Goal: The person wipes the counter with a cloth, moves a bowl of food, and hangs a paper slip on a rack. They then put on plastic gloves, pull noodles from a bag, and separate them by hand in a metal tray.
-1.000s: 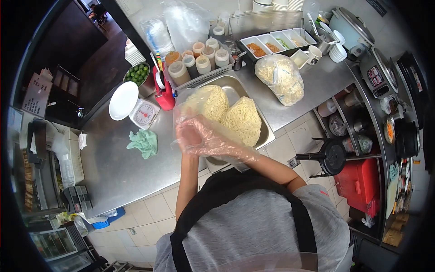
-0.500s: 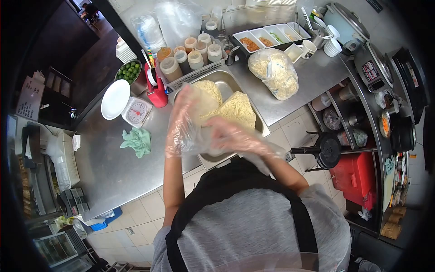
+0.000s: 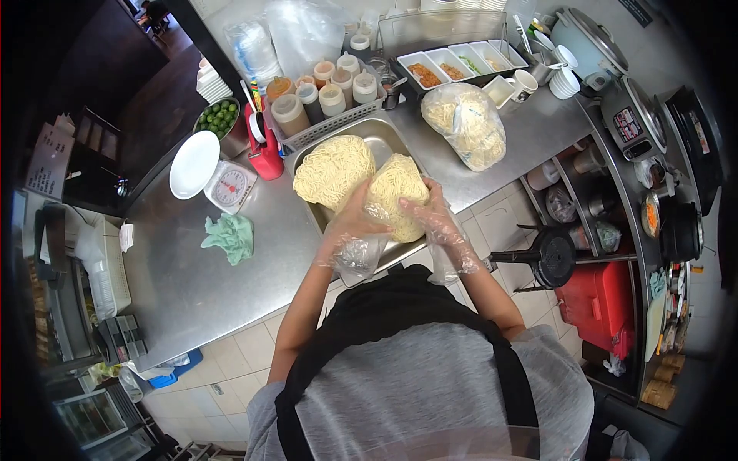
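Observation:
Two mounds of pale noodles lie side by side in a steel tray (image 3: 392, 137). Plastic gloves cover both hands. My left hand (image 3: 357, 227) holds the left side of the right noodle mound (image 3: 398, 184), and my right hand (image 3: 434, 219) is curved round its right side. The other noodle mound (image 3: 332, 169) rests untouched in the upper left of the tray. A clear bag of noodles (image 3: 465, 127) sits on the steel counter (image 3: 269, 284), right of the tray.
Squeeze bottles stand in a grey basket (image 3: 334, 115) behind the tray. A scale (image 3: 231, 187), a white plate (image 3: 194, 165), a green cloth (image 3: 229, 238) and a bowl of limes (image 3: 219, 119) are at left. Topping containers (image 3: 453, 67) stand at the back; a black stool (image 3: 553, 256) is at right.
Both hands have come down onto the right noodle mound, the left from the upper left. That mound sits lower and further left, and the left mound has shifted left.

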`<act>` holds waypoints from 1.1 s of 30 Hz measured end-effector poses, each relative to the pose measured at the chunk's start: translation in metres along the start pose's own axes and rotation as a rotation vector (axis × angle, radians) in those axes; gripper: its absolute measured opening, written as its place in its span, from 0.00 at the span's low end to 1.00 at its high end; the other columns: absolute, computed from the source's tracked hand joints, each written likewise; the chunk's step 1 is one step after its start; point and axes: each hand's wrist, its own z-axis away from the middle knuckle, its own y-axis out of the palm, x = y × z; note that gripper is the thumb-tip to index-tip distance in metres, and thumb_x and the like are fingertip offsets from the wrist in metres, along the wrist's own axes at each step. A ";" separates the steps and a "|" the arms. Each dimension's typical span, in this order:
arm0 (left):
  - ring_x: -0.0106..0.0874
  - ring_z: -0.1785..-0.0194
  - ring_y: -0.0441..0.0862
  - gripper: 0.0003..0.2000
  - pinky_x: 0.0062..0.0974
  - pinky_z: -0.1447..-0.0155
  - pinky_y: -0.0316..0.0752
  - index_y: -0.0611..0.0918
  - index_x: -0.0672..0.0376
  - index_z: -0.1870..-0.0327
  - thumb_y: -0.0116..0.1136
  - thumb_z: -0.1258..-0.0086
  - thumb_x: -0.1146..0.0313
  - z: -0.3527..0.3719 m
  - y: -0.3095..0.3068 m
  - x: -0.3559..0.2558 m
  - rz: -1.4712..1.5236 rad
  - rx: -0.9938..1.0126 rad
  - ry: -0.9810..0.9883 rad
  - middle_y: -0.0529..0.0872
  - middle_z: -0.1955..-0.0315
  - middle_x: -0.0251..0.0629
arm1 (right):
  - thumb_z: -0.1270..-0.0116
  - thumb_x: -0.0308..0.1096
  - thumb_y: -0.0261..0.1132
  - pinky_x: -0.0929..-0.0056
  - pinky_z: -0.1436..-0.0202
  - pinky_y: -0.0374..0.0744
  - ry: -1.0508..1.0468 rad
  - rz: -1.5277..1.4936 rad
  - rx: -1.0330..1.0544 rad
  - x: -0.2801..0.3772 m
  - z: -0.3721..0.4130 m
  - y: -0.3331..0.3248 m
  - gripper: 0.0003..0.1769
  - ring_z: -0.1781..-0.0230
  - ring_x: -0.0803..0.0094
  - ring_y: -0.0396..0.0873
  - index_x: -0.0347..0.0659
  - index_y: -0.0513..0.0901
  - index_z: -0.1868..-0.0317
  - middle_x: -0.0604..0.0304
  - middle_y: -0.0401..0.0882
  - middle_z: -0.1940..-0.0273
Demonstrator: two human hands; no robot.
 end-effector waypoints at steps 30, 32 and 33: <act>0.37 0.39 0.75 0.43 0.32 0.35 0.68 0.70 0.59 0.35 0.78 0.58 0.70 0.024 0.006 0.021 0.180 -0.199 0.156 0.78 0.44 0.43 | 0.68 0.36 0.84 0.65 0.32 0.67 -0.301 0.617 0.261 0.021 0.005 0.013 0.51 0.37 0.64 0.69 0.42 0.71 0.39 0.55 0.71 0.40; 0.39 0.40 0.76 0.42 0.32 0.35 0.69 0.71 0.58 0.36 0.77 0.58 0.70 0.027 0.006 0.021 0.130 -0.230 0.164 0.79 0.45 0.44 | 0.66 0.34 0.83 0.66 0.32 0.66 -0.303 0.600 0.317 0.021 0.003 0.009 0.53 0.36 0.63 0.67 0.41 0.68 0.36 0.54 0.70 0.39; 0.39 0.40 0.76 0.41 0.33 0.35 0.69 0.72 0.58 0.36 0.78 0.58 0.69 0.029 0.002 0.014 0.061 -0.262 0.181 0.79 0.45 0.44 | 0.66 0.33 0.83 0.66 0.31 0.65 -0.311 0.593 0.345 0.022 0.000 0.008 0.54 0.35 0.63 0.67 0.41 0.66 0.34 0.53 0.69 0.39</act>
